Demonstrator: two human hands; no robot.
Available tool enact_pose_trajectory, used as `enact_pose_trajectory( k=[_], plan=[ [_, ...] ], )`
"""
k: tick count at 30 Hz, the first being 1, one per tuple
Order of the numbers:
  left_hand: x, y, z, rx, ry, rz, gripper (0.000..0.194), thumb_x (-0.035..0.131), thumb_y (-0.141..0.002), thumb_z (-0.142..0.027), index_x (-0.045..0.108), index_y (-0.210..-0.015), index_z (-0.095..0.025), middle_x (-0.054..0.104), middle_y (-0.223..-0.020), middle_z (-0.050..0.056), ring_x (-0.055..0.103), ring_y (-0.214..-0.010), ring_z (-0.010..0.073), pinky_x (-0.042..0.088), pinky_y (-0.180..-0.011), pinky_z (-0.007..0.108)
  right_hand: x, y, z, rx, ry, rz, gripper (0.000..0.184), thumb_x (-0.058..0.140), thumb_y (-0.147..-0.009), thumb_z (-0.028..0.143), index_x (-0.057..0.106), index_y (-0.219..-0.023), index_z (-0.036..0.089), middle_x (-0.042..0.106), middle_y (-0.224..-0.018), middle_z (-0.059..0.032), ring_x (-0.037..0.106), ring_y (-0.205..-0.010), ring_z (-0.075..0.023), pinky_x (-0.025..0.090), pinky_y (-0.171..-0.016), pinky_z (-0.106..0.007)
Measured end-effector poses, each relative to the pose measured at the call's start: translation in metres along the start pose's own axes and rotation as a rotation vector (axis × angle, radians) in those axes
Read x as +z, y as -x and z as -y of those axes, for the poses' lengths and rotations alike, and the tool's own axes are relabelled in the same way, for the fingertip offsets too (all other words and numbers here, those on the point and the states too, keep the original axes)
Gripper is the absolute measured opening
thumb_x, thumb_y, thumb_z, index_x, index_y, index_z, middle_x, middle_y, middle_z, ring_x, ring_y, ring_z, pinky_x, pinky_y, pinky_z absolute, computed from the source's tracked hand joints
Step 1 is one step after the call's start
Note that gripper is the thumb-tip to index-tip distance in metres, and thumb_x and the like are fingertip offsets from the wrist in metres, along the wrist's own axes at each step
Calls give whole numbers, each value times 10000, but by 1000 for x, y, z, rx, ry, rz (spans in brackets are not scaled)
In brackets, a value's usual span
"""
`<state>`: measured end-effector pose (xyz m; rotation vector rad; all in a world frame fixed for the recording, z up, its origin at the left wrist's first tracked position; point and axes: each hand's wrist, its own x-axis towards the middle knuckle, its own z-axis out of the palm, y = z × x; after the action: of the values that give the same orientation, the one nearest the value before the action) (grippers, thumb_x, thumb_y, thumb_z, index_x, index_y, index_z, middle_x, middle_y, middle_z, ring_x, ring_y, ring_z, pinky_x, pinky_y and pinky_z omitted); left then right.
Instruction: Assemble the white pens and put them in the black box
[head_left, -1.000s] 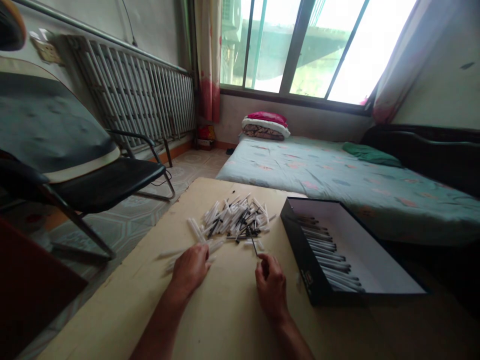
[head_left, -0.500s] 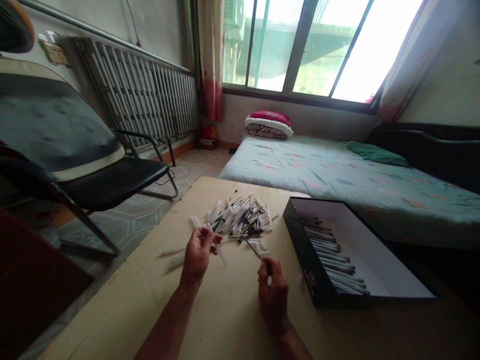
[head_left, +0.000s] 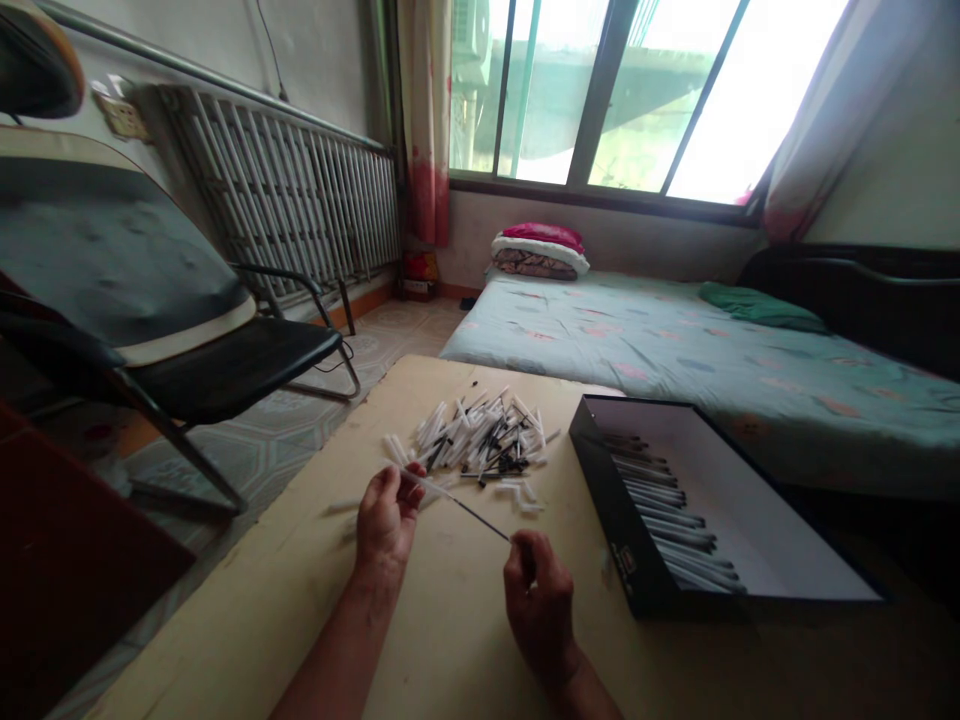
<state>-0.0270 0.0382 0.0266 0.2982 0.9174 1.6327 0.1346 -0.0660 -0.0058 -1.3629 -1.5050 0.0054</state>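
Pinched in my left hand (head_left: 388, 510) is a translucent white pen barrel (head_left: 429, 484), pointing right and slightly down. My right hand (head_left: 538, 585) grips the near end of a thin dark pen refill (head_left: 481, 522). The refill's far tip meets the barrel's open end; how far it goes in, I cannot tell. Just beyond both hands lies a loose pile of pen parts (head_left: 480, 430), with white tubes and black pieces mixed. Several pale barrels (head_left: 346, 507) lie on the table beside my left hand, partly hidden by it.
A black box (head_left: 626, 560) with a white inside stands right of my right hand, holding a row of pens (head_left: 667, 515). The pale table (head_left: 450, 640) borders a bed (head_left: 600, 320) at the back. A black chair (head_left: 247, 365) stands to the left.
The refill has swung away from the pile and now lines up with the barrel. My left hand has turned the barrel toward the right hand, and the two parts now meet.
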Motion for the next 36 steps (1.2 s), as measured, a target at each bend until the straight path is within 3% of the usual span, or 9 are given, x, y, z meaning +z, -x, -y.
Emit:
enact_pose_trajectory(
  k=[18, 20, 23, 27, 29, 33, 36],
  plan=[
    [4, 4, 0, 28, 5, 4, 71, 530, -794, -111, 531, -743, -160, 684, -677, 36, 645, -599, 117, 490, -499, 179, -1, -2, -1, 29, 6, -39, 98, 423, -833, 152, 514, -813, 180, 493, -624, 26, 498, -527, -103, 401, -542, -205],
    [5, 7, 2, 11, -22, 52, 40, 577, -769, -131, 550, -777, -159, 689, -704, 37, 649, -623, 120, 487, -502, 173, 0, -2, -2, 23, 8, -42, 102, 424, -835, 160, 522, -819, 181, 512, -630, 22, 511, -533, -105, 407, -546, -205],
    [8, 17, 8, -78, -117, 191, 158, 657, -717, -171, 593, -861, -149, 695, -759, 47, 652, -668, 124, 493, -528, 174, 2, -2, -3, 50, -6, -27, 125, 403, -860, 177, 527, -874, 184, 548, -656, 8, 541, -557, -118, 418, -565, -217],
    [11, 35, 22, -263, -286, 434, 187, 722, -667, -233, 626, -789, -131, 681, -738, 50, 643, -649, 125, 478, -503, 170, 1, 0, -2, 187, -79, -11, 190, 338, -907, 225, 502, -995, 190, 570, -687, 5, 551, -554, -127, 421, -562, -227],
    [11, 39, 28, -331, -305, 489, 164, 719, -675, -231, 622, -757, -126, 671, -697, 47, 638, -607, 123, 482, -494, 179, -1, 0, -3, 237, -121, -7, 214, 321, -920, 250, 496, -1029, 195, 581, -727, -2, 565, -596, -132, 431, -586, -232],
    [9, 35, 31, -435, -145, 341, 42, 644, -746, -140, 603, -742, -131, 680, -661, 40, 652, -581, 121, 527, -552, 210, -5, -7, -13, 309, -96, -67, 221, 312, -925, 257, 506, -1000, 182, 549, -701, -5, 543, -621, -148, 434, -599, -251],
    [8, 29, 28, -501, 55, 191, 81, 560, -801, -90, 599, -741, -129, 688, -644, 32, 659, -570, 114, 539, -547, 207, -6, -16, -26, 229, 80, -78, 211, 366, -885, 191, 565, -951, 169, 567, -841, -73, 542, -812, -202, 429, -747, -327]
  ],
)
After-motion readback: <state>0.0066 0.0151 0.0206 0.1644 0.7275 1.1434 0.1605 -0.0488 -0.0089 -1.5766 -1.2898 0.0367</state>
